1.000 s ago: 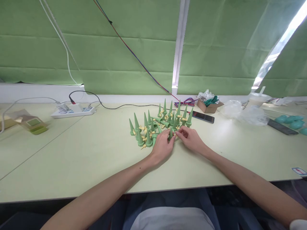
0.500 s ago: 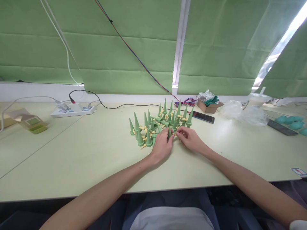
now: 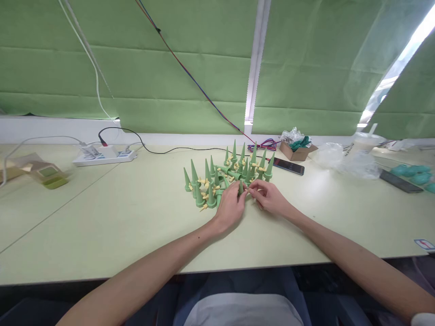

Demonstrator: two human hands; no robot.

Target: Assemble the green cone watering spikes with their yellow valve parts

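Note:
Several green cones (image 3: pixel 199 197) with small yellow pieces (image 3: pixel 204 207) around them stand in a cluster on the pale table; a few green parts lie on their sides among them. At the cluster's front right, my left hand (image 3: pixel 231 203) is closed around a green cone (image 3: pixel 241 187). Fingertips of my right hand (image 3: pixel 268 197) are pinched just beside it, on a tiny light-coloured piece between the two hands, mostly hidden by the fingers.
Behind the hands lie a phone (image 3: pixel 288 166) and an open cardboard box (image 3: pixel 296 153). A drink cup (image 3: pixel 362 144), plastic bags and another phone (image 3: pixel 401 181) sit at right. On the left are a power strip (image 3: pixel 105 156) and a package (image 3: pixel 50 175).
The fingertips of my right hand have shifted slightly closer to my left hand. Otherwise both hands hold nearly the same pose.

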